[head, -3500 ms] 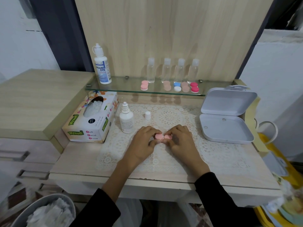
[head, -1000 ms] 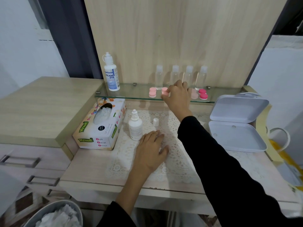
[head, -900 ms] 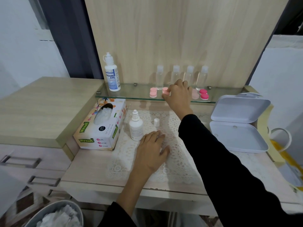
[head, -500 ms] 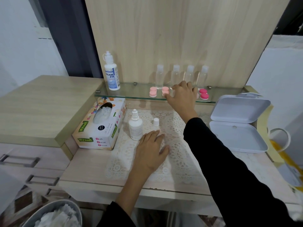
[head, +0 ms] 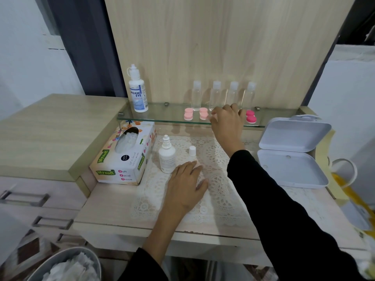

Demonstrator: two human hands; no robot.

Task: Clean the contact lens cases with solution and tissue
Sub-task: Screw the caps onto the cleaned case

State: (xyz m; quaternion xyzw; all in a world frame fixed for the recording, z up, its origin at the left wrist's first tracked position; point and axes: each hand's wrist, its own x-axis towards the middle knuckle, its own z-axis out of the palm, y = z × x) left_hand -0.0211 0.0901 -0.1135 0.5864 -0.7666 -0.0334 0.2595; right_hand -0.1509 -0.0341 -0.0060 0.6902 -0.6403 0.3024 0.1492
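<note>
1. Head view: the right hand (head: 227, 120) is stretched to the glass shelf (head: 162, 116), fingers loosely spread over cases hidden beneath it; whether anything is gripped cannot be told
2. The left hand (head: 185, 184) is laid flat and empty on the tabletop (head: 113, 201), just right of the uncapped solution bottle (head: 166, 157)
3. The light pink cases (head: 203, 113) just left of the right hand could be knocked off the shelf by a careless sweep

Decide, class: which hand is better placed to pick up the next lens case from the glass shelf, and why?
Probably the right hand: it is already up at the glass shelf, between the pale pink cases and the dark pink case. The left hand lies flat on the lace mat, lower down.
</note>
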